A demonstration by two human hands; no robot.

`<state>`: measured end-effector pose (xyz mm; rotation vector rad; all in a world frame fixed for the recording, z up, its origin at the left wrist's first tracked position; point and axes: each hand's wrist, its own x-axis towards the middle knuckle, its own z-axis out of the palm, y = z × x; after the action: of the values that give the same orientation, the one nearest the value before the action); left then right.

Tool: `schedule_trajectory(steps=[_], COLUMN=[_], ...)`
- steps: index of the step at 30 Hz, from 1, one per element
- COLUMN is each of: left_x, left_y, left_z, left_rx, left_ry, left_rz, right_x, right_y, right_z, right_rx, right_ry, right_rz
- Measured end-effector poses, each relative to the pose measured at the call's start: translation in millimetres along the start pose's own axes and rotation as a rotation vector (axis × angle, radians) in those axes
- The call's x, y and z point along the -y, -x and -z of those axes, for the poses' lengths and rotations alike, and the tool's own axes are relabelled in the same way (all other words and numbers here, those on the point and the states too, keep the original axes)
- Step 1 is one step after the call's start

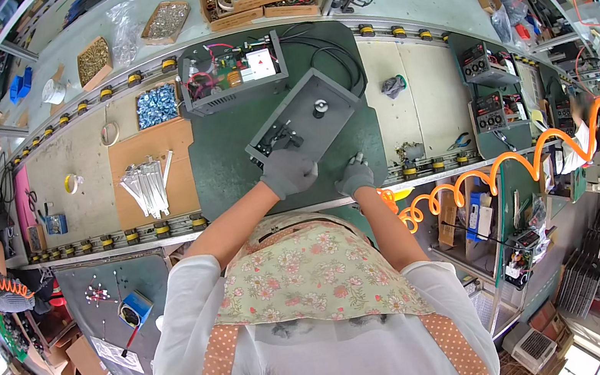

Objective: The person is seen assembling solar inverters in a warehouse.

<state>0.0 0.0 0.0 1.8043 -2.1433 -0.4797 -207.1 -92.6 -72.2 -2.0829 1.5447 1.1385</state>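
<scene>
A grey metal housing (329,122), shaped like a shallow open box, lies at a slant on the dark green work board (235,170). Inside it are a black fitting (285,140) and a round black-and-silver part (320,108). My left hand (290,174), in a grey glove, is closed over the housing's near-left edge, beside the black fitting. Just right of the housing's near side, my gloved right hand (355,174) is held low over the board with its fingers curled; what they hold, if anything, is hidden. Behind stands an opened machine (232,73) with wires and a circuit board.
White strips (149,187) lie on cardboard to the left, below a box of blue parts (157,106). Black cable (330,51) coils behind the housing. Roller rails (159,230) edge the line. An orange coiled hose (464,198) hangs at right; pliers (458,141) lie nearby.
</scene>
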Motion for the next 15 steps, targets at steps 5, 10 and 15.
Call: schedule_trajectory(steps=[5,10,15], left_x=[14.4,83.5,154.9], left_y=[27.0,49.1,73.6], left_z=[60.6,39.6,-5.8], left_rx=[-0.557,-0.519,-0.500], left_ry=[1.005,1.621,1.654], left_rz=[0.524,0.986,0.993], right_x=[-26.9,-26.2,10.2], right_y=[9.6,-48.0,6.2], right_z=[-5.2,-39.0,24.9], right_rx=[-0.090,-0.791,-0.307], right_ry=[-0.497,-1.218,-1.360], right_rz=[0.091,0.167,0.470])
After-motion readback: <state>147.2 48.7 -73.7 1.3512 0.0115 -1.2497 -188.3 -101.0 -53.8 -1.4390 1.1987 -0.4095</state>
